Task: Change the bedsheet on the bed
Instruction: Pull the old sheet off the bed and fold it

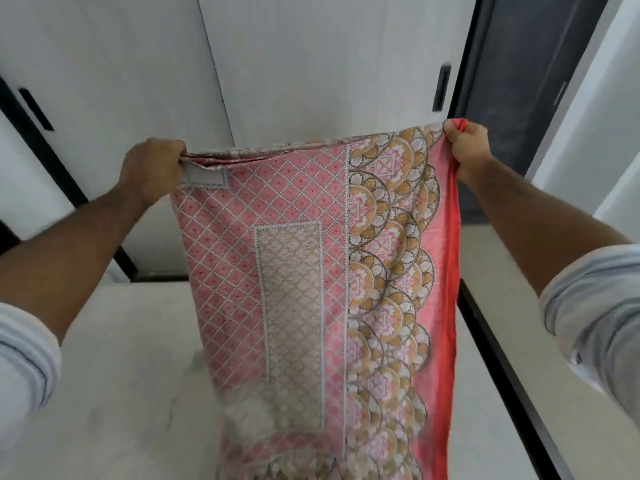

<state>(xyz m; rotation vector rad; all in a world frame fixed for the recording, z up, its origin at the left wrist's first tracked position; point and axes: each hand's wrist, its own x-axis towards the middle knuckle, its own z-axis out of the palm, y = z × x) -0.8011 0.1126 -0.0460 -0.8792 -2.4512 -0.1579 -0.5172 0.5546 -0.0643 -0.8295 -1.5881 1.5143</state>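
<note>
Pink patterned bedsheet (311, 271) hangs folded between our hands; left hand (152, 168) and right hand (465, 147) fingers clamped on its top corners; thin, soft cloth, scalloped orange border.

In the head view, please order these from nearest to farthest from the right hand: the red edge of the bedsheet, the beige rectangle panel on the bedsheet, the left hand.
From the right hand:
1. Red edge of the bedsheet, gripped in that hand, right side.
2. Beige rectangle panel, middle of the hanging bedsheet, lower.
3. Left hand, at the opposite top corner.
</note>
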